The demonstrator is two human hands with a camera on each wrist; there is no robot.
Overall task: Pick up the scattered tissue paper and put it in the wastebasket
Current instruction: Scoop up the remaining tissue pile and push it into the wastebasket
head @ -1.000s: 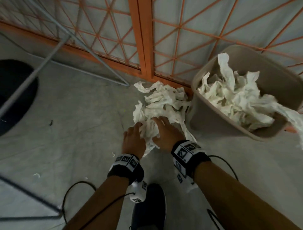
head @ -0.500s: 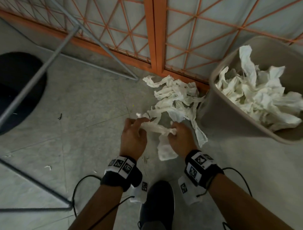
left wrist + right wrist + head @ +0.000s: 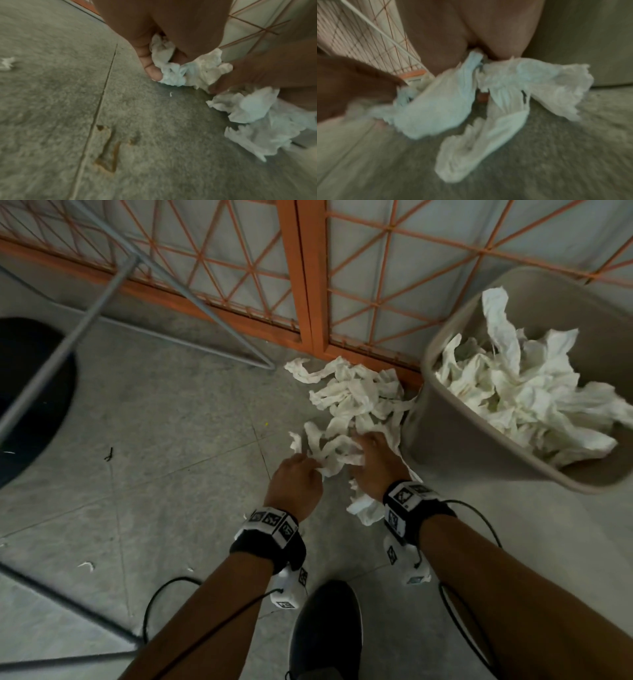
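The floor (image 3: 171,412) holds tissue (image 3: 356,398) beside the bin (image 3: 455,440). Left hand (image 3: 294,481) and right hand (image 3: 376,463) each pinch tissue. Next: lift it into the bin.

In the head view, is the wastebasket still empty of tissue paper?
No, the wastebasket already holds a heap of crumpled tissue paper piled above its rim.

Black wristbands (image 3: 270,546), white marker-printed blocks, black cables

Grey floor (image 3: 178,412) carries tissue paper (image 3: 356,398) heaped beyond the fingers (image 3: 371,441); wastebasket (image 3: 455,446) to their right.
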